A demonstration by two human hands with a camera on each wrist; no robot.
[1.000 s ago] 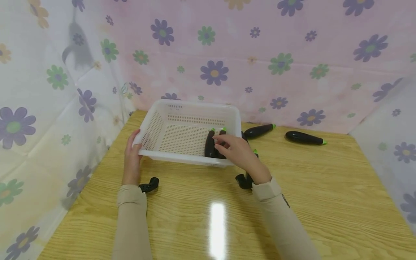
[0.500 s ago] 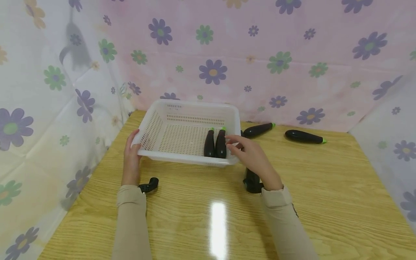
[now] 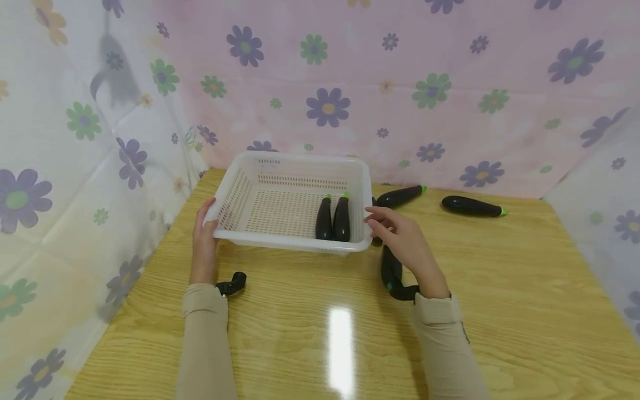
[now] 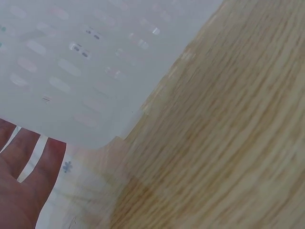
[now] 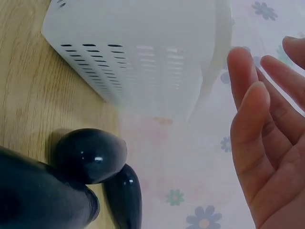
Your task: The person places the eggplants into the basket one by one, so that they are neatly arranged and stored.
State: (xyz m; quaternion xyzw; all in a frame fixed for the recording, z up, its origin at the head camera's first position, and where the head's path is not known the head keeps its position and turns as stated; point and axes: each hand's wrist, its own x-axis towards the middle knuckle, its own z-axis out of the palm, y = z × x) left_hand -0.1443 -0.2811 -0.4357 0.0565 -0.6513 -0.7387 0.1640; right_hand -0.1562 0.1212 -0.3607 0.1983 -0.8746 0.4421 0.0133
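Observation:
My left hand [image 3: 204,247] grips the left front rim of a white perforated plastic basket [image 3: 280,240], thumb over the edge; its fingers [image 4: 45,164] show at the basket's side in the left wrist view. Inside, two dark eggplants [image 3: 324,219] with green tips lie side by side at the right end. My right hand [image 3: 407,239] is at the basket's right rim, its fingers loosely bent and holding nothing. Below that hand lies another eggplant [image 3: 391,265]. In the right wrist view, several eggplants [image 5: 90,155] lie close together below the basket's side.
Behind the right rim an eggplant [image 3: 400,196] lies slantwise, and a separate eggplant [image 3: 472,206] is farther right on the wooden table [image 3: 500,300]. A flowered cloth [image 3: 280,66] hangs along the back and sides. Both wrists wear black camera mounts [image 3: 232,284].
My right hand has moved right, from over the eggplants inside the basket to its right rim. The left hand keeps its grip on the basket, which stays in place.

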